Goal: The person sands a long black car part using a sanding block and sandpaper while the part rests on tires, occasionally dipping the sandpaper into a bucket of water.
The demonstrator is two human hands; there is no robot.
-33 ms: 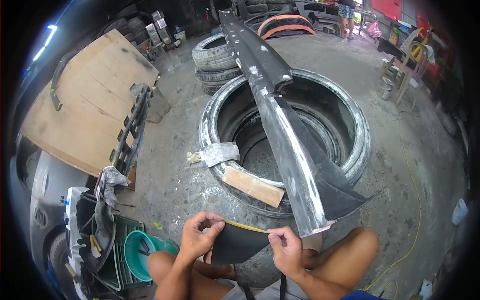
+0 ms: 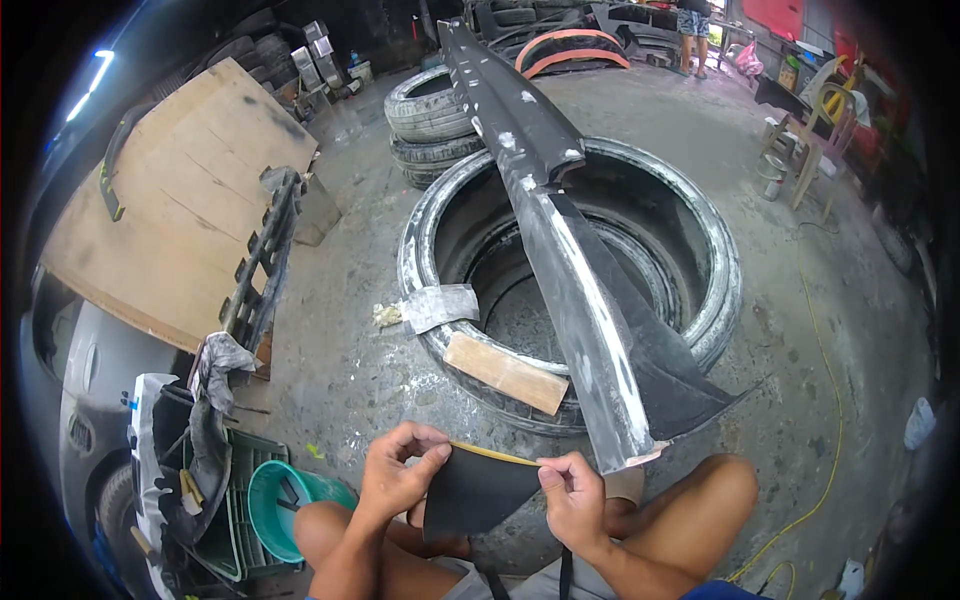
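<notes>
My left hand (image 2: 405, 470) pinches one top corner of a black sandpaper sheet (image 2: 480, 495). With thumb and finger, my right hand (image 2: 573, 498) grips the other corner. The sheet hangs between them above my lap, and a narrow yellow strip shows along its top edge. Beyond my hands, a long dark car trim panel (image 2: 570, 270) with white filler patches lies across a large tyre (image 2: 420, 240). On the tyre's near rim rest a flat wooden block (image 2: 507, 373) and a worn piece of grey paper (image 2: 440, 308).
Left of my knee are a teal bucket (image 2: 262, 510) and a green crate (image 2: 225, 560). A plywood board (image 2: 180, 210) leans over a grey car (image 2: 85, 370). More tyres (image 2: 430, 115) stand behind. A yellow cord (image 2: 835, 430) runs along the floor at right; a person (image 2: 692, 40) stands far back.
The lower part of the sandpaper sheet hangs slightly lower and closer to me. Both hands keep their pinch on its top edge.
</notes>
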